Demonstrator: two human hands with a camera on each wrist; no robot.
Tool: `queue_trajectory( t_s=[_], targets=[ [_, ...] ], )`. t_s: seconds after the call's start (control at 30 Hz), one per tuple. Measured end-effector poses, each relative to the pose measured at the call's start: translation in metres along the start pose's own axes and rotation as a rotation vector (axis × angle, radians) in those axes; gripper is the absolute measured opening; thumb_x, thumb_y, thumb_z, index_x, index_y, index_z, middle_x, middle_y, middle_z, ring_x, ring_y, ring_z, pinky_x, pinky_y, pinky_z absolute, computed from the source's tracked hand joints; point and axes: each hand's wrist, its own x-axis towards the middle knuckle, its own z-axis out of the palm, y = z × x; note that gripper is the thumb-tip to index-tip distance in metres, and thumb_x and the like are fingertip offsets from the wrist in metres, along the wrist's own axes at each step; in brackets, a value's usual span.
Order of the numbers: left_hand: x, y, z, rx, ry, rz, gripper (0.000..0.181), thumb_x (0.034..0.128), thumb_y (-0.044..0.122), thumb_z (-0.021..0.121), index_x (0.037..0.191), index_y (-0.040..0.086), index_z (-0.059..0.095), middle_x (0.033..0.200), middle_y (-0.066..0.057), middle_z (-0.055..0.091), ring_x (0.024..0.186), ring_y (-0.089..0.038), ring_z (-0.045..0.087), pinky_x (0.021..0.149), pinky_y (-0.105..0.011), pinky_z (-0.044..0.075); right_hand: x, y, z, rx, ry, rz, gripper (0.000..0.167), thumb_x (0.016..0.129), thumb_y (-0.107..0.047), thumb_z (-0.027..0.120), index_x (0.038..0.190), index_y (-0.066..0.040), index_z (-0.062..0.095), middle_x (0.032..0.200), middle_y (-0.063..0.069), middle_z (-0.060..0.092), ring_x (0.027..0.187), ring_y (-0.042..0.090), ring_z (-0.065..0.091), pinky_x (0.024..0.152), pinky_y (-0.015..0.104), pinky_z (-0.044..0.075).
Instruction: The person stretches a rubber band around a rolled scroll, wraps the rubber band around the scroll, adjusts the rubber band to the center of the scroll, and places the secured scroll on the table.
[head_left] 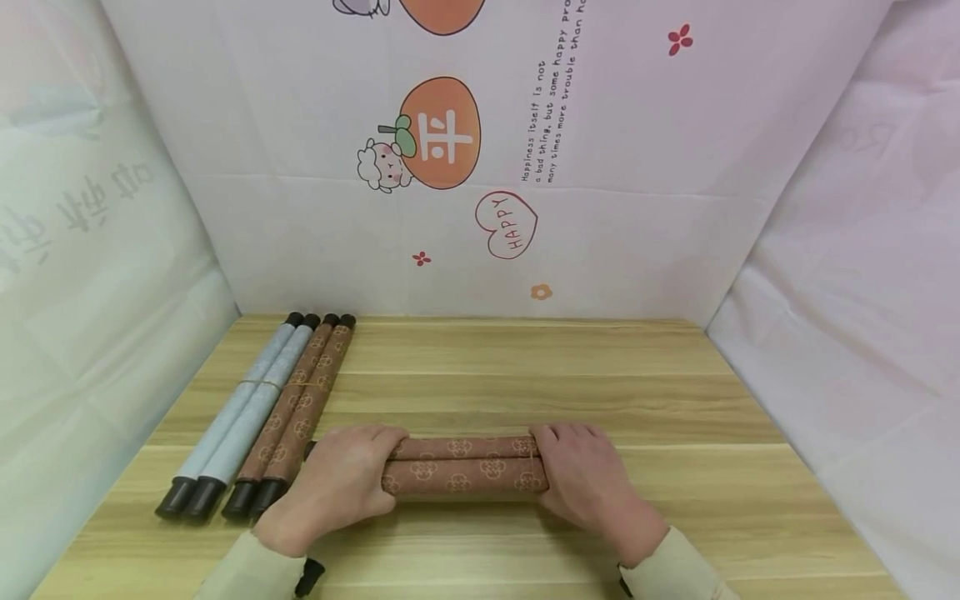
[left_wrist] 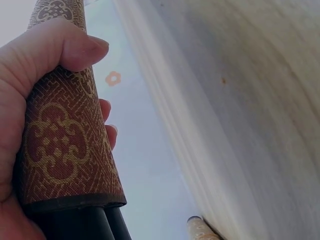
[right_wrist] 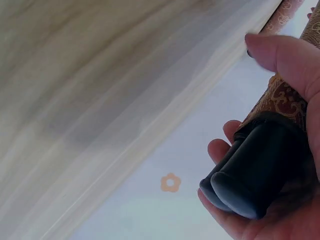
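A brown scroll [head_left: 465,473] with a gold floral pattern lies crosswise in front of me, its two rolls side by side. My left hand [head_left: 347,475] grips its left end, the thumb over the cloth in the left wrist view. Black roller ends [left_wrist: 75,224] stick out below that palm. On the right end, my right hand [head_left: 588,479] holds the scroll with curled fingers. Dark roller ends [right_wrist: 250,170] show against the right palm in the right wrist view. A thin string crosses the rolls near the right hand. The head view does not show the scroll's underside.
To the left lie a pale blue scroll [head_left: 251,400] and another brown scroll [head_left: 303,408], each with double rolls, black ends and a string. They rest on a wood-grain table [head_left: 525,379]. White printed cloth [head_left: 622,250] rises behind and on both sides.
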Motion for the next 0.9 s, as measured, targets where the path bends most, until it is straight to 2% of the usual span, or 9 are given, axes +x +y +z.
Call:
queue_trajectory(
  t_s=[0.17, 0.37, 0.73, 0.9],
  targets=[
    [0.0, 0.0, 0.002, 0.011, 0.012, -0.001, 0.059, 0.0582, 0.024, 0.083, 0.115, 0.013, 0.071, 0.098, 0.0, 0.075, 0.087, -0.02, 0.072, 0.072, -0.044, 0.058, 0.0, 0.001, 0.002, -0.02, 0.04, -0.006, 0.063, 0.065, -0.034, 0.091, 0.116, -0.01, 0.063, 0.109, 0.011, 0.071, 0.102, 0.031, 0.069, 0.098, 0.053, 0.054],
    [0.0, 0.001, 0.003, 0.003, 0.009, -0.009, 0.058, 0.0589, 0.025, 0.082, 0.115, 0.015, 0.07, 0.098, 0.001, 0.074, 0.087, -0.019, 0.071, 0.074, -0.044, 0.058, 0.001, -0.002, 0.004, -0.026, 0.075, -0.023, 0.062, 0.061, -0.033, 0.092, 0.111, -0.011, 0.062, 0.105, 0.01, 0.07, 0.098, 0.031, 0.069, 0.095, 0.053, 0.055],
    [0.0, 0.003, 0.002, -0.002, 0.007, -0.022, 0.059, 0.0578, 0.026, 0.084, 0.114, 0.016, 0.07, 0.098, 0.002, 0.074, 0.089, -0.019, 0.071, 0.075, -0.044, 0.057, 0.004, -0.007, 0.003, -0.025, 0.08, -0.016, 0.057, 0.06, -0.034, 0.091, 0.101, -0.012, 0.059, 0.1, 0.009, 0.069, 0.097, 0.03, 0.068, 0.093, 0.051, 0.055],
    [-0.001, 0.003, 0.002, -0.005, 0.008, -0.023, 0.058, 0.0574, 0.025, 0.083, 0.113, 0.017, 0.07, 0.097, 0.003, 0.074, 0.088, -0.018, 0.07, 0.074, -0.044, 0.057, 0.004, -0.012, 0.002, -0.016, 0.075, -0.015, 0.058, 0.062, -0.036, 0.092, 0.103, -0.012, 0.06, 0.102, 0.008, 0.07, 0.1, 0.03, 0.069, 0.094, 0.052, 0.056]
  ],
)
